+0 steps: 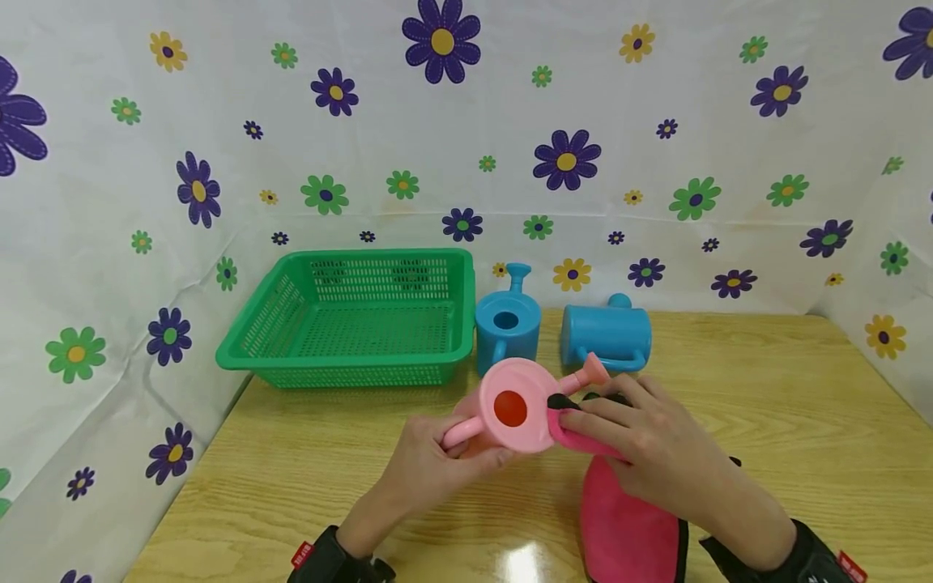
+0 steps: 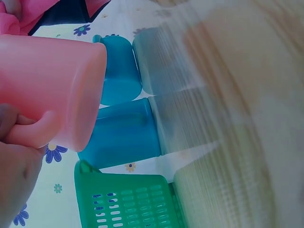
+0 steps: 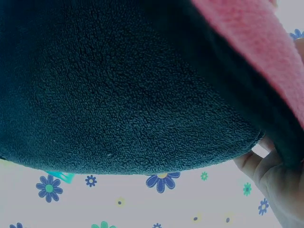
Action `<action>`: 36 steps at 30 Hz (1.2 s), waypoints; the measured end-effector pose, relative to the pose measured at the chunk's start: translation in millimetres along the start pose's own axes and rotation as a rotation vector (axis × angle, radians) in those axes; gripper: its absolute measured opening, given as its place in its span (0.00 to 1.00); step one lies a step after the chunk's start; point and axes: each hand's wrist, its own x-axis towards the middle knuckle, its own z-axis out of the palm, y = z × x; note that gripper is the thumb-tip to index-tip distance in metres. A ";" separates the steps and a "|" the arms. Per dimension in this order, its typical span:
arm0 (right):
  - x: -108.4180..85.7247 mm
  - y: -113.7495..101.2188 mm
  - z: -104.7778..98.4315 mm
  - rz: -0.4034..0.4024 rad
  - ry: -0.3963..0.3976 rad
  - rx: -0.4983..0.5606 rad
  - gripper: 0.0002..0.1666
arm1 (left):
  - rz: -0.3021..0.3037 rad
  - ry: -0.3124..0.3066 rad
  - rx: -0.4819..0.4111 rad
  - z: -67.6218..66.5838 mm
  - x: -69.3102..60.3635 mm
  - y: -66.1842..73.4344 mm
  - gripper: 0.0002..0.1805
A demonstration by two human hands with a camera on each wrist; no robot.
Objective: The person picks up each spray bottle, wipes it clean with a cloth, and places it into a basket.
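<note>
A pink watering can (image 1: 535, 429) is held up off the table by my left hand (image 1: 430, 465), whose fingers curl round its handle, also seen in the left wrist view. The can's round top opening faces the head camera and its spout points right. My right hand (image 1: 649, 437) grips a pink cloth (image 1: 630, 526) with a dark edge and presses part of it against the can's side below the spout. The rest of the cloth hangs down. Its dark fuzzy underside (image 3: 128, 95) fills most of the right wrist view.
Behind the hands, a blue watering can (image 1: 508, 324) stands upright beside a green plastic basket (image 1: 350, 372). A second blue watering can (image 1: 605, 336) lies on its side to the right. A flower-printed sheet (image 1: 408, 105) hangs behind the wooden table (image 1: 328, 470).
</note>
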 end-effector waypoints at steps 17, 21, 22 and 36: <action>2.5 -11.5 1.9 -0.029 -0.024 -0.018 0.34 | -0.093 0.036 0.021 -2.6 3.6 -1.1 0.10; 2.0 -11.6 2.6 -0.029 -0.025 -0.023 0.35 | -0.054 0.020 0.026 -2.1 3.6 -1.1 0.08; 2.0 -11.4 2.8 -0.031 -0.021 -0.023 0.35 | -0.047 0.011 0.017 -1.7 3.8 -0.5 0.08; 1.0 -7.6 6.6 -0.005 -0.010 -0.045 0.38 | 0.013 -0.084 0.071 6.8 -0.8 2.6 0.09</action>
